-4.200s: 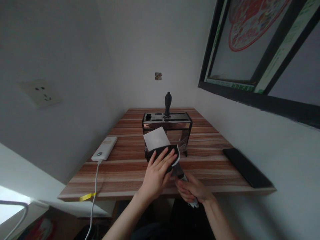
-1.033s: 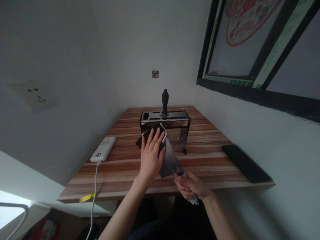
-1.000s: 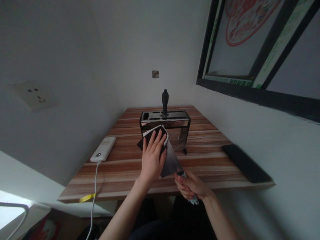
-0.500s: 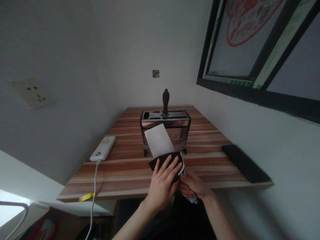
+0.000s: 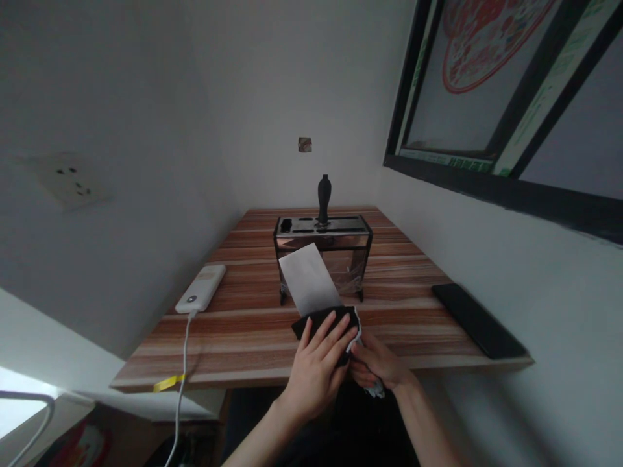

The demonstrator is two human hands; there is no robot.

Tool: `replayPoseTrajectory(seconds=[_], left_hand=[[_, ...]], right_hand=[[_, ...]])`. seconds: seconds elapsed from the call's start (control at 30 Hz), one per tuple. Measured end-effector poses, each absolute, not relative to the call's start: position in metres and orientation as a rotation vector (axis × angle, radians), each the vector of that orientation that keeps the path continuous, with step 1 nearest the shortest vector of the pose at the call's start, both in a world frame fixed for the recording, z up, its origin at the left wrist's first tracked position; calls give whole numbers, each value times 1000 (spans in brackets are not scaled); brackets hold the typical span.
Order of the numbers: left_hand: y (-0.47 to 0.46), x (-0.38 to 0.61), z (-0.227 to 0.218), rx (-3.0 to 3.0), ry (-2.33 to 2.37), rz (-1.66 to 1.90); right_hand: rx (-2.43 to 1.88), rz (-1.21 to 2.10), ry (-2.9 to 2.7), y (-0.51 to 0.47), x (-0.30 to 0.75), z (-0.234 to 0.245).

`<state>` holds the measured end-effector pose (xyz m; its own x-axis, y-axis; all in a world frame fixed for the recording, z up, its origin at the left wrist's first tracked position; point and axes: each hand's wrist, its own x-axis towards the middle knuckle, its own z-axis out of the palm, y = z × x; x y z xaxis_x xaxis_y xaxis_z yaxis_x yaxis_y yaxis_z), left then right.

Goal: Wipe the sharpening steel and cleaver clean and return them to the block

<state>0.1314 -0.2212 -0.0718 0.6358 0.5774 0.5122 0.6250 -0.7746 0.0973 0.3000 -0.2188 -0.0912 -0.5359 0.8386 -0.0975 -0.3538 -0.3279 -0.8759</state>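
Observation:
A cleaver with a wide, pale rectangular blade (image 5: 311, 279) points up and to the left at the table's front edge. Around its lower part lies a black cloth (image 5: 318, 319) with a white border. My left hand (image 5: 318, 363) presses this cloth over the blade, its fingers laid close together on top and the thumb tucked below. My right hand (image 5: 377, 360) is closed at the cleaver's lower end, where the handle is hidden. Crumpled whitish cloth (image 5: 374, 389) pokes out beneath the right hand.
Behind the blade stands a knife block (image 5: 324, 240) with a clear front and one black handle (image 5: 324, 198) upright in it. A white power bank (image 5: 200, 288) with a cable (image 5: 185, 363) lies left. A black phone (image 5: 479, 320) rests at the right edge by the wall.
The black cloth and my left hand have slid slightly down toward me, baring a little more of the blade. My right hand has barely moved.

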Motion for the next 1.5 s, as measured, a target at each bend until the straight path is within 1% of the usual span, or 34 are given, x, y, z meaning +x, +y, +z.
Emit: replayPoseTrajectory(seconds=[0.23,0.57,1.0,1.2,1.5], left_hand=[[-209,126,-61,-2707,-1100,-839],[-173,119,-28,-2572,-1155,-1003],[-145,104,10,-2439,-1276,-1126],[-154,109,5,-2394,-1278,-1126],[-179,124,-28,-2568,-1159,-948]], right_hand=[[-675,1940,-1168,-218,301,-91],[-661,1999,-1170,-220,301,-80],[-636,2050,-1182,-220,303,-82],[-629,2043,-1177,-220,302,-84],[-629,2043,-1126,-218,302,-82]])
